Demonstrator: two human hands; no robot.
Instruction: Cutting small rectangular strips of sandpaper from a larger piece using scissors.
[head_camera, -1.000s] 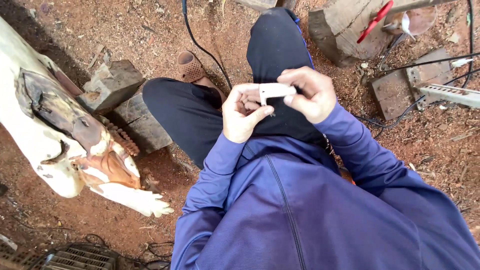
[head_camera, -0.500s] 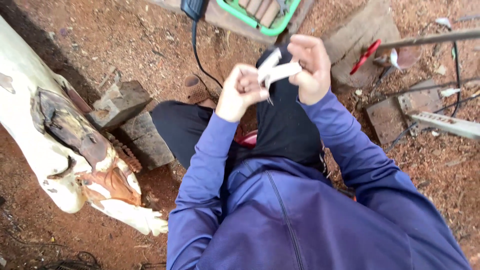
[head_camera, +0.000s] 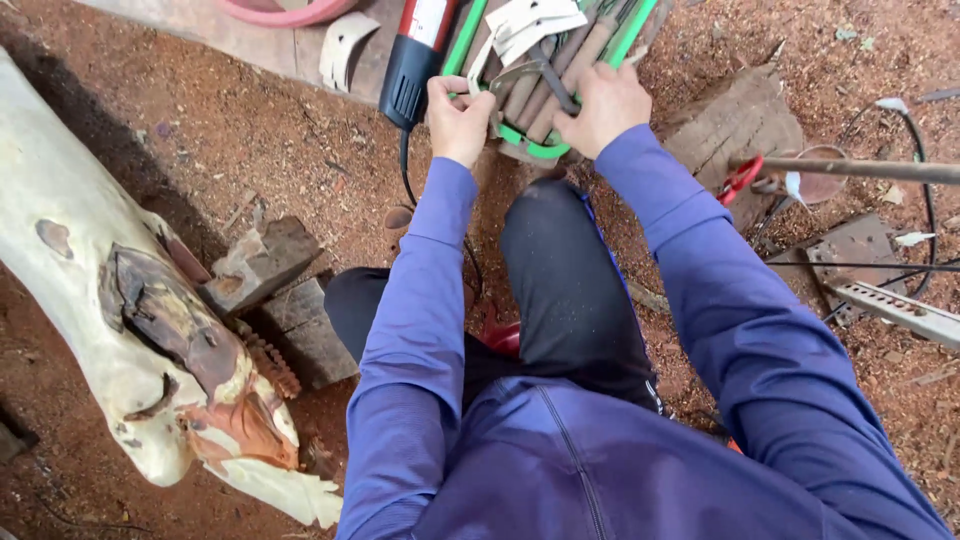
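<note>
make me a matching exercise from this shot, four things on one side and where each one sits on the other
Things:
1. left hand
2. right hand
3. power tool
4. carved log

Places:
A. lying along the left side of the picture on the red dirt
B. at the left edge of the green tray, beside the power tool
C. on the right part of the green tray, over the wooden-handled tools
D. just left of the green tray, its cord running down

Pairs: 1-B, 2-C, 3-D, 4-A
</note>
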